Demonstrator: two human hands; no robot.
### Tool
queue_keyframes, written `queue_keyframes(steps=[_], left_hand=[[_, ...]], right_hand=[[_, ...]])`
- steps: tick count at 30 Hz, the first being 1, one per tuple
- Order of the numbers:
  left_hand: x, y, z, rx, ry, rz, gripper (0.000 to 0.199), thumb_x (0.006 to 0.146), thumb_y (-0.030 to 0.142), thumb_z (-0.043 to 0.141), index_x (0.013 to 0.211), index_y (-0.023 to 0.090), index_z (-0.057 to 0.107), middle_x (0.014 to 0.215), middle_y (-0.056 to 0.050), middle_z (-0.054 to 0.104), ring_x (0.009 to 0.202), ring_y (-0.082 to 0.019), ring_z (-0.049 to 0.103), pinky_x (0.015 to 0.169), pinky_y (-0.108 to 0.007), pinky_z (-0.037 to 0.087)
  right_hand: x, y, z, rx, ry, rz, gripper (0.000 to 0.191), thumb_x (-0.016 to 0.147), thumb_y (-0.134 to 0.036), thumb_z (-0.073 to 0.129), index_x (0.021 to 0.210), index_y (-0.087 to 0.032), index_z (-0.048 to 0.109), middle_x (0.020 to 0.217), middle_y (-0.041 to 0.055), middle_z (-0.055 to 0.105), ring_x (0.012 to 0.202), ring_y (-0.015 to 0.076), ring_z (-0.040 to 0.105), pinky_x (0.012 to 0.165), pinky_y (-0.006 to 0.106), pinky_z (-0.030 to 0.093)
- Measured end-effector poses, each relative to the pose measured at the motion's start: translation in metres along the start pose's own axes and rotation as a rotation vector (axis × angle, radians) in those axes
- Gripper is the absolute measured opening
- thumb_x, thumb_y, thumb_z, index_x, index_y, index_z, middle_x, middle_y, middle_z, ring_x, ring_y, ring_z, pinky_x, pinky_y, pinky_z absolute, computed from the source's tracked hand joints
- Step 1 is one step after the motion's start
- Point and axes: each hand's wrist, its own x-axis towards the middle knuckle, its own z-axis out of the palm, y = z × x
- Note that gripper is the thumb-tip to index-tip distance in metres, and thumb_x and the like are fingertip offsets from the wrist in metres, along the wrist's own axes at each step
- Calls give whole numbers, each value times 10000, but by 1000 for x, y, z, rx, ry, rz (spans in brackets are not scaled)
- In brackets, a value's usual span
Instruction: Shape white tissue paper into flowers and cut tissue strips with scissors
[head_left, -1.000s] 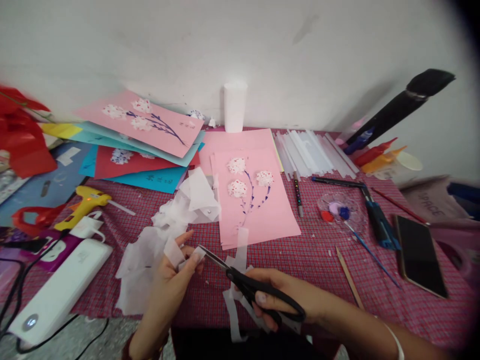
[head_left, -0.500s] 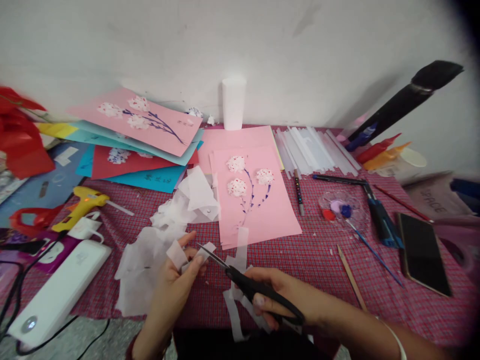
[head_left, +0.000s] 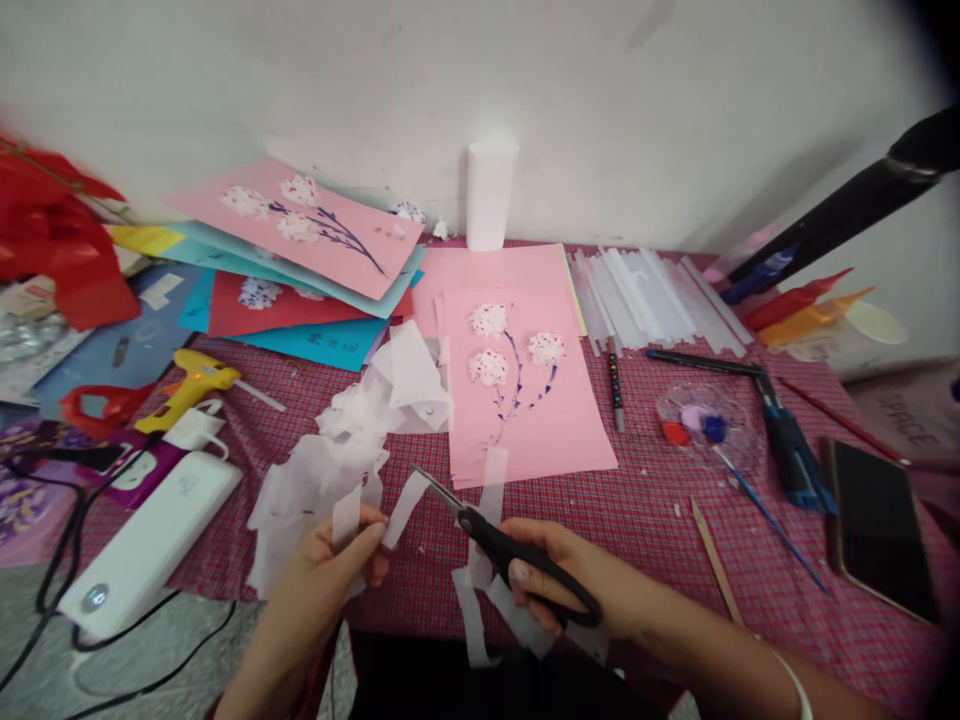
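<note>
My left hand (head_left: 346, 553) pinches a strip of white tissue paper (head_left: 406, 507), whose free end reaches toward the scissors; another strip end stands up above the fingers. My right hand (head_left: 551, 565) grips black-handled scissors (head_left: 491, 540), blades pointing up and left, their tip at the upper end of the strip. Cut white strips (head_left: 471, 615) lie below the scissors at the table's front edge. Left of them is a heap of crumpled white tissue paper (head_left: 319, 490). Beyond my hands lies a pink sheet (head_left: 555, 430) with three white, red-specked flower heads and painted stems.
On the left are a yellow glue gun (head_left: 187, 385), a white power bank (head_left: 154, 540) with cables, and stacked flower cards (head_left: 337, 235). To the right lie clear glue sticks (head_left: 645, 300), a paint dish (head_left: 739, 425), a paintbrush (head_left: 772, 525), a wooden stick (head_left: 712, 560) and a phone (head_left: 885, 530).
My left hand has moved slightly down and left, away from the scissors. The strip between them now shows more of its length. The view has shifted a little.
</note>
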Motion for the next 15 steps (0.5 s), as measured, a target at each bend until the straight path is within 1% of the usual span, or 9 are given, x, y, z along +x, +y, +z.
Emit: queue_keyframes(steps=[4, 6, 8, 10, 11, 12, 14, 15], left_hand=[[4, 4, 6, 0, 16, 56, 226, 761, 385, 690, 816, 181, 608, 566, 20, 622, 495, -107, 537, 508, -207, 389], [7, 9, 12, 27, 20, 78, 229, 756, 386, 688, 782, 180, 592, 542, 25, 600, 495, -110, 524, 510, -213, 383], [8, 13, 17, 65, 27, 108, 251, 737, 378, 702, 705, 179, 552, 516, 34, 558, 488, -106, 491, 503, -216, 368], [9, 16, 20, 77, 55, 147, 253, 719, 356, 720, 713, 182, 536, 533, 53, 518, 496, -97, 458, 503, -214, 356], [10, 16, 21, 62, 64, 161, 243, 715, 343, 725, 781, 184, 553, 563, 63, 507, 507, -92, 447, 508, -211, 353], [11, 15, 22, 39, 65, 165, 270, 718, 331, 725, 888, 192, 569, 595, 73, 496, 514, -86, 433, 509, -206, 346], [13, 13, 22, -16, 25, 141, 428, 735, 323, 714, 1113, 218, 541, 638, 83, 484, 517, -80, 411, 499, -198, 326], [13, 11, 22, -44, -12, 117, 471, 743, 328, 707, 1165, 223, 526, 645, 83, 484, 512, -78, 402, 489, -196, 314]], right_hand=[[2, 3, -2, -6, -16, 8, 518, 780, -584, 656, 982, -128, 518, 674, -45, 479, 443, 12, 417, 393, 131, 302], [1, 3, -2, -13, -27, 9, 529, 781, -592, 649, 995, -128, 512, 674, -46, 478, 445, 16, 422, 394, 132, 309], [0, 3, -2, -25, -30, 7, 537, 785, -591, 644, 1014, -124, 511, 684, -41, 481, 448, 18, 426, 389, 132, 302], [-3, 1, 0, -26, -35, 0, 534, 791, -577, 646, 1034, -120, 514, 691, -37, 481, 446, 17, 420, 383, 132, 286], [-5, 0, 1, -16, -39, -5, 530, 793, -569, 650, 1038, -118, 518, 690, -37, 477, 446, 16, 415, 381, 132, 279], [-7, -2, 3, -1, -42, -12, 527, 794, -562, 654, 1043, -117, 523, 687, -38, 470, 446, 13, 407, 380, 130, 275], [-13, -6, 5, 30, -38, -21, 526, 799, -549, 657, 1068, -115, 531, 689, -41, 453, 453, 7, 390, 384, 123, 264], [-15, -8, 6, 35, -34, -23, 532, 800, -548, 659, 1083, -114, 534, 695, -39, 450, 457, 3, 386, 386, 120, 259]])
